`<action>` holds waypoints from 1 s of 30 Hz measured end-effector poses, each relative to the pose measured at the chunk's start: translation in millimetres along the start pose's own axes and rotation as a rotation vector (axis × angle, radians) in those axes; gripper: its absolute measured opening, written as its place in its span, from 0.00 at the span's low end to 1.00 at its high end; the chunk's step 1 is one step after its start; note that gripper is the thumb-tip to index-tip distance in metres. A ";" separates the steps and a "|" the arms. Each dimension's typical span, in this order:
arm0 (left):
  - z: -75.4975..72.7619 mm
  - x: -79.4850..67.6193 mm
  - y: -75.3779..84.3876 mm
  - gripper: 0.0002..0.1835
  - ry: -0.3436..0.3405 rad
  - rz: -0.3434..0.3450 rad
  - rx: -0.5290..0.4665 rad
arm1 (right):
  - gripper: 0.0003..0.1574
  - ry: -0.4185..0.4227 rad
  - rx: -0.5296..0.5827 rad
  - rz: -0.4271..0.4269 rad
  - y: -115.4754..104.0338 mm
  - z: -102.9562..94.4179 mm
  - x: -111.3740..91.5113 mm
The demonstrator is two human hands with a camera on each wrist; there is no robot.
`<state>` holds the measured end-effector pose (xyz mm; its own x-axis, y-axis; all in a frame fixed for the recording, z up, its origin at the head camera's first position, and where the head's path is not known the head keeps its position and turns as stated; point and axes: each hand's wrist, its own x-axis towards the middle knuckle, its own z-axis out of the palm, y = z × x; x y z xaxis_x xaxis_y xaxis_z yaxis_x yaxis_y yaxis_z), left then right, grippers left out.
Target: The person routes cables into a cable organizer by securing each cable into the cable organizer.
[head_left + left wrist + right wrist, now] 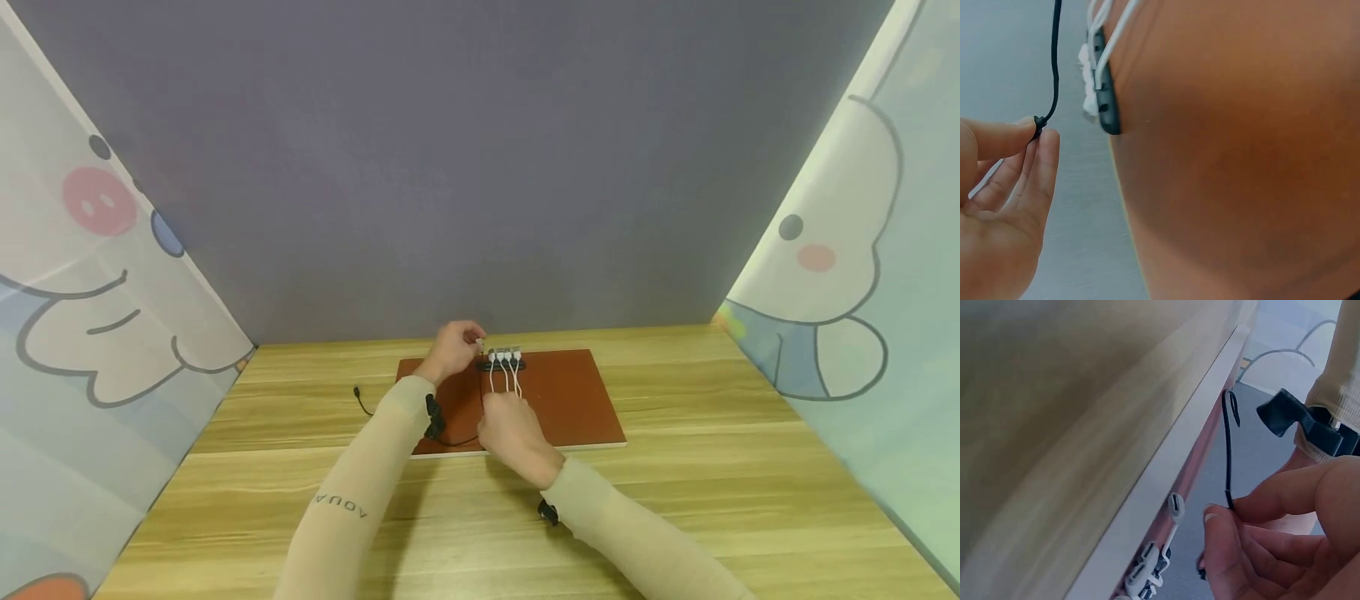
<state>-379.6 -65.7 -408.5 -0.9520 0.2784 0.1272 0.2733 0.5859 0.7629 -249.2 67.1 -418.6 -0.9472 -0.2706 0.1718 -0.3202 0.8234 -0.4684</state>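
Observation:
A reddish-brown board point(570, 400) lies on the table. Near its far edge sits a black cable holder point(517, 365) point(1107, 109), with several white cables point(492, 379) point(1113, 44) running through it. Just left of this holder, my left hand point(453, 346) point(1004, 181) pinches the black end piece point(1039, 125) of a black cable point(1055, 56) between thumb and fingertips. Nearer me, over the board, my right hand point(512, 429) point(1272, 544) pinches the same thin black cable point(1229, 456). In the right wrist view, white plugs point(1175, 506) hang by the board's edge.
The loose end of a black cable, a small plug point(357, 392), lies on the wooden table point(300, 450) left of the board. A grey wall point(480, 167) rises behind the table, with cartoon-printed curtains point(840, 250) at both sides. Black camera mounts sit on both wrists.

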 end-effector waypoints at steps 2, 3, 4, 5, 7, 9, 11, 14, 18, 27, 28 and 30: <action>3.5 1.6 -1.8 0.10 -0.002 -0.005 0.011 | 0.24 -0.016 -0.033 -0.008 -1.5 0.2 1.0; 5.4 2.5 -2.8 0.10 -0.004 -0.008 0.017 | 0.26 -0.027 -0.051 -0.008 -2.2 0.6 1.4; 7.2 3.2 -3.8 0.10 -0.003 -0.007 0.025 | 0.27 -0.034 -0.072 -0.009 -2.7 1.3 2.0; 8.8 3.7 -4.2 0.10 0.000 -0.009 0.032 | 0.27 -0.042 -0.090 -0.006 -3.2 2.1 2.7; 12.0 5.2 -6.2 0.10 -0.002 -0.013 0.041 | 0.28 -0.060 -0.110 -0.004 -3.5 3.4 3.5; 14.9 6.8 -8.4 0.11 -0.005 -0.018 0.057 | 0.28 -0.073 -0.116 -0.002 -3.3 4.3 4.1; 17.0 8.4 -10.6 0.11 -0.007 -0.028 0.072 | 0.29 -0.084 -0.122 0.001 -2.7 5.0 5.1; 19.2 11.5 -13.5 0.12 -0.006 -0.042 0.098 | 0.27 -0.095 -0.133 0.008 -1.6 5.9 7.3; 20.6 14.3 -14.9 0.11 -0.002 -0.039 0.122 | 0.23 -0.109 -0.156 0.012 -1.2 7.1 9.5; 23.2 14.2 -14.4 0.14 -0.036 -0.079 0.163 | 0.27 -0.147 -0.177 0.007 -1.9 12.7 12.6; 23.4 14.1 -14.2 0.14 -0.040 -0.081 0.168 | 0.28 -0.146 -0.182 0.006 -2.3 13.0 12.6; 24.2 13.8 -14.4 0.15 -0.049 -0.082 0.177 | 0.27 -0.147 -0.179 0.005 -3.3 13.3 12.4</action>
<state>-393.4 -51.9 -433.0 -0.9654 0.2585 0.0353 0.2195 0.7314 0.6457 -260.1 54.4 -426.4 -0.9451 -0.3248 0.0358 -0.3199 0.8970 -0.3051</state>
